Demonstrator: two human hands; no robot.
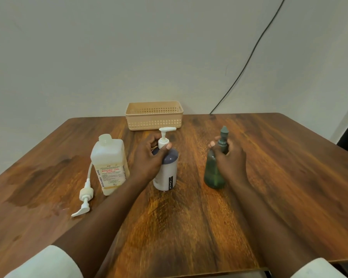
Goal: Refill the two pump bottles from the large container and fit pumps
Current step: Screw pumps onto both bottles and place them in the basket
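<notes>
At centre of the surface (189, 227) stands the white bottle (166, 173), its white pump (165, 137) seated in the neck; the left hand (149, 159) wraps the bottle's shoulder, its grip closed around the pump collar. Right of the white bottle stands the green bottle (213, 173), dark pump (223, 139) in place, with the right hand (229, 157) clasping its neck. Left of the white bottle, the large container (110, 163) stands uncapped, its own dispenser pump (83, 199) lying beside it. Behind the white bottle sits a basket (154, 115). Judged status: both pumps appear fitted, perhaps being tightened; fill levels cannot be confirmed, and the container remains open.
</notes>
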